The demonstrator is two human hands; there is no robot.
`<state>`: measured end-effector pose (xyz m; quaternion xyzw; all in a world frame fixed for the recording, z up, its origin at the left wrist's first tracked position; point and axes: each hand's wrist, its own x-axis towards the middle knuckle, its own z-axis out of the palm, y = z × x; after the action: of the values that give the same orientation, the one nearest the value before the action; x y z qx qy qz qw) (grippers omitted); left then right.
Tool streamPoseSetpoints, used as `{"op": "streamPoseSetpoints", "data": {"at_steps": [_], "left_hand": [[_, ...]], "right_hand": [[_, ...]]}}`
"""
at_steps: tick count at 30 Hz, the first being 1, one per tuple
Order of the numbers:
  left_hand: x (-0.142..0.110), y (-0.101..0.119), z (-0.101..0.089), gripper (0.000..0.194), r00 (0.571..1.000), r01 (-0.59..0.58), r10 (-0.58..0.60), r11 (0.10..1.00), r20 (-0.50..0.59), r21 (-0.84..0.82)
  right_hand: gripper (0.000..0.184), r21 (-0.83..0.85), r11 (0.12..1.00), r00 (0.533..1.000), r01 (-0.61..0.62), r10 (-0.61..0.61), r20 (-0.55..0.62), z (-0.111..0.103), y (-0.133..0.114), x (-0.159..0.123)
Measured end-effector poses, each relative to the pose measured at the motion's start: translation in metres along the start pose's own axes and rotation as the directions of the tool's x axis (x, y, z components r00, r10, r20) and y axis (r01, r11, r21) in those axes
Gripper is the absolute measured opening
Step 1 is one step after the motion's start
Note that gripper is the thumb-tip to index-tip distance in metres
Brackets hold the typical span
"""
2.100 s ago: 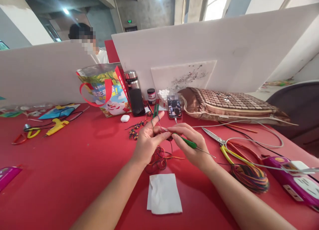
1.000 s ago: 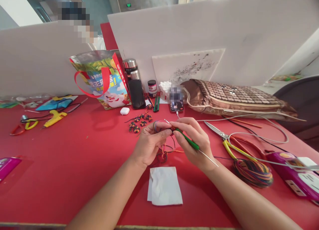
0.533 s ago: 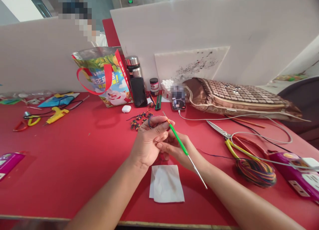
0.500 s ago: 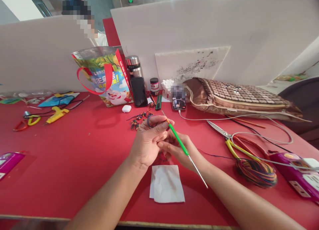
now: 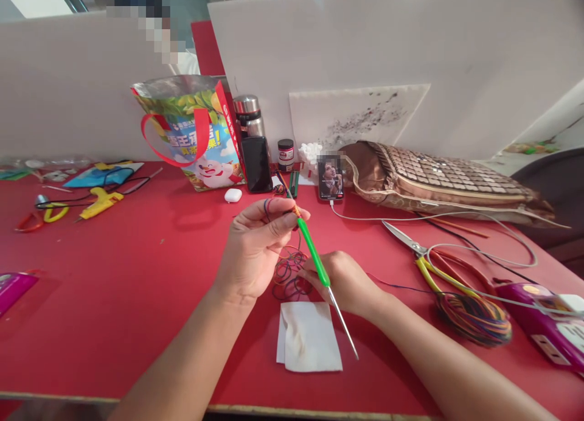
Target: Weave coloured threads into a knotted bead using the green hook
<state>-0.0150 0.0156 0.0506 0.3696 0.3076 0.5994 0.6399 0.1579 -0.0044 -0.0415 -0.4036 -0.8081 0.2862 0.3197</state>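
My left hand (image 5: pixel 255 244) is closed in a pinch on a crochet hook (image 5: pixel 312 253) with a green handle. The hook slants down to the right, and orange stitches sit near its upper end. A strand of dark cord loops round a left finger. Lower and to the right, my right hand (image 5: pixel 350 281) has its fingers bent together at a loose tangle of multicoloured cord (image 5: pixel 288 269); the fingertips are partly hidden, but they seem to grip the cord. A thin strand runs on from there to a wound cord bundle (image 5: pixel 477 320).
A folded white tissue (image 5: pixel 312 339) lies in front of my hands. Scissors (image 5: pixel 410 241), a purple power strip (image 5: pixel 542 317) and a sequined bag (image 5: pixel 456 177) are on the right. A propped phone (image 5: pixel 331 180), shopping bag (image 5: pixel 196 141) and yellow glue gun (image 5: pixel 100 203) stand further off.
My hands have moved apart: the left with the hook went slightly left, the right lower and to the right. The cord tangle between them now shows, and the hook stands steeper.
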Motion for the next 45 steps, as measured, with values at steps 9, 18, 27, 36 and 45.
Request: {"op": "streamPoseSetpoints", "data": {"at_steps": [9,18,27,36,45], "left_hand": [[0.000,-0.033,-0.005,0.020,0.993,-0.030,0.044,0.992,-0.105,0.126],[-0.006,-0.039,0.002,0.030,0.983,0.177,-0.180,0.982,-0.033,-0.064],[-0.006,-0.046,-0.004,0.035,0.997,0.043,-0.042,0.999,-0.058,0.023],[-0.006,-0.043,0.006,0.036,0.985,0.087,-0.100,0.992,-0.143,-0.093],[-0.009,-0.046,0.005,0.041,0.984,0.114,-0.136,0.977,-0.114,-0.182]], "right_hand": [[0.078,0.086,0.973,0.891,0.213,-0.157,-0.425,-0.018,-0.015,-0.010],[0.030,-0.072,0.970,0.773,0.232,-0.229,-0.591,-0.015,-0.032,-0.011],[0.031,-0.063,0.969,0.745,0.240,-0.225,-0.627,-0.008,-0.026,-0.012],[0.034,-0.052,0.965,0.748,0.256,-0.232,-0.622,-0.006,-0.024,-0.014],[0.036,-0.010,0.970,0.766,0.242,-0.197,-0.613,-0.004,-0.025,-0.018]]}}
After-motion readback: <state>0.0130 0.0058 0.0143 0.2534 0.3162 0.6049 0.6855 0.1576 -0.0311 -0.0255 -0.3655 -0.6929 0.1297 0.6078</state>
